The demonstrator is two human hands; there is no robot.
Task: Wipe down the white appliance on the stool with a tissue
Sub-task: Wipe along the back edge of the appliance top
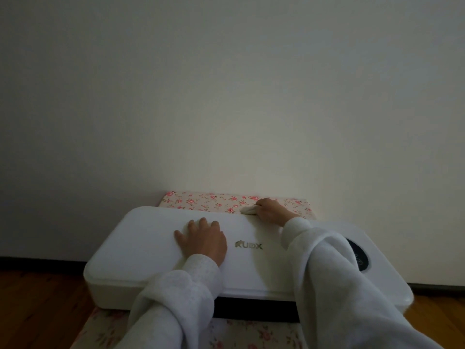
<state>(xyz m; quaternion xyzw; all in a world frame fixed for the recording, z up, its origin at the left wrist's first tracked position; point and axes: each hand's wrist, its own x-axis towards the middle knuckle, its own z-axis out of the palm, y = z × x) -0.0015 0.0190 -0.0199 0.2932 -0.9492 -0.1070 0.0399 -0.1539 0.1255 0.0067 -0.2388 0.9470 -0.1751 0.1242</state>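
Nearby, a white appliance (156,250) lay on a stool with a floral cover (214,200) against a pale wall (226,84). Her left hand (205,241) rested flat on its lid, fingers spread. Her right hand (270,210) pinched a crumpled tissue (248,210) at the rear edge.

Left hand (202,241) flat, fingers spread; right hand (268,210) farther forward, fingers curled closed.
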